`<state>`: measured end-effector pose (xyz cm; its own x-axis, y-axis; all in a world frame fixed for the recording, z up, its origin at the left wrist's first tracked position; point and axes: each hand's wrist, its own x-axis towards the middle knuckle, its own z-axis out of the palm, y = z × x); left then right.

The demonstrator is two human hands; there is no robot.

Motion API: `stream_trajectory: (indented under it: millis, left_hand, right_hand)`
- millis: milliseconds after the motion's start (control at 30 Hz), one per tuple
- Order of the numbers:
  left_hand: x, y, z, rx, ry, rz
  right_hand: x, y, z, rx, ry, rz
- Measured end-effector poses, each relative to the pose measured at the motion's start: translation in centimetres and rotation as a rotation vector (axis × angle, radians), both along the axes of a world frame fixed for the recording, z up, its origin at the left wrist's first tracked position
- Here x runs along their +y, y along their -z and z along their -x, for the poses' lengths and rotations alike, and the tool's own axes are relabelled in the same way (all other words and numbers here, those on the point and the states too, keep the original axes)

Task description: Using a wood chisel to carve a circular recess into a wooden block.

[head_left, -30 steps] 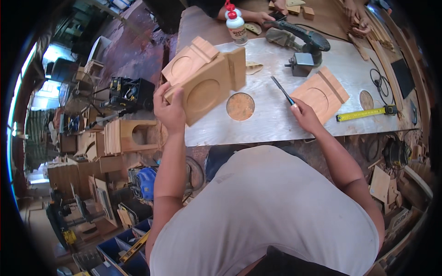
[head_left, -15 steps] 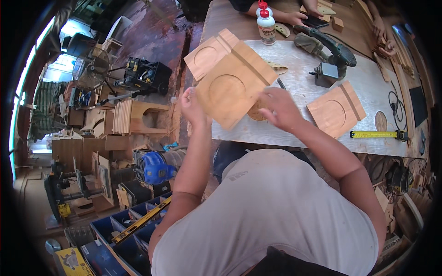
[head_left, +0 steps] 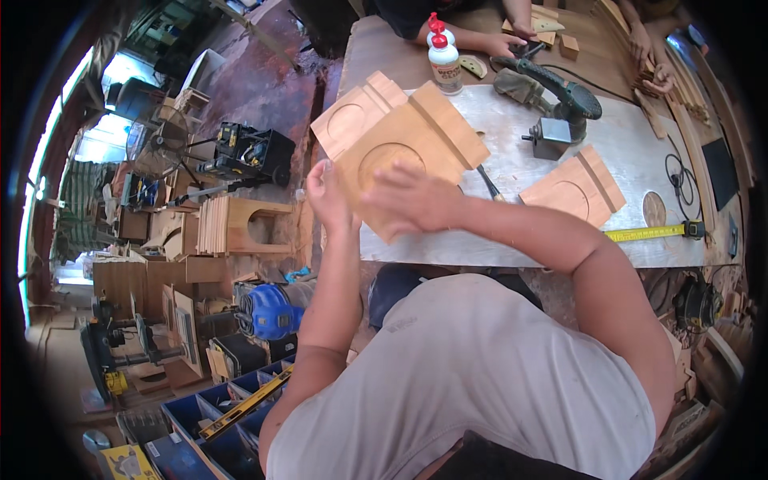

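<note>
A wooden board [head_left: 424, 120] with a round shallow recess and a groove across its upper end is held tilted above the table. My left hand [head_left: 330, 196] grips its left edge, the fingers partly hidden behind it. Across the board's face lies my right hand [head_left: 416, 196], its fingers stretched out over the recess and slightly blurred. Partly covered by this board is a similar, paler board [head_left: 352, 120] at the upper left. Another grooved board with a round recess [head_left: 570, 188] rests on the table to the right, beyond my right forearm. A chisel [head_left: 491, 186] lies between them.
White glue bottles with red caps [head_left: 445, 66] stand at the back, near a black-handled power tool [head_left: 568, 92]. An extended yellow tape measure [head_left: 693, 230] lies at the right. Other people's hands [head_left: 512, 42] work across the table. Left of me are a blue-topped machine [head_left: 270, 312] and tool bins.
My right hand has moved left from beside the board's right edge onto its face. The chisel shows more fully. My left hand keeps its hold, and the whole view has shifted slightly.
</note>
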<state>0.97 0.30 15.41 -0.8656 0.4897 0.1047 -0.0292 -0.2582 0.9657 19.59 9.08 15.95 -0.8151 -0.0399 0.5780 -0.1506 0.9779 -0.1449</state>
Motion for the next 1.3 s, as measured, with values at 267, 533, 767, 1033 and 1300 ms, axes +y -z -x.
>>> stream_trajectory:
  millis: [267, 533, 767, 1033, 1300]
  left_hand:
    - [1.7, -4.1, -0.7, 0.162, 0.006, -0.073]
    - [2.8, -3.4, -0.9, 0.197, 0.010, -0.110]
    - [2.1, -3.3, -2.5, 0.067, 0.075, -0.101]
    - [1.9, -0.9, -1.7, 0.061, 0.045, -0.057]
    - [-0.7, 4.9, -0.3, -0.108, 0.009, 0.093]
  right_hand:
    - [1.2, -1.9, -3.1, -0.015, 0.466, -0.005]
    - [-2.1, -3.3, -1.3, -0.109, 0.249, 0.575]
    - [1.2, -3.5, -1.9, 0.136, 0.451, 0.542]
    - [-3.2, -1.1, -3.8, -0.263, 0.251, 0.763]
    - [2.0, 4.6, -10.2, 0.136, 0.441, 0.887]
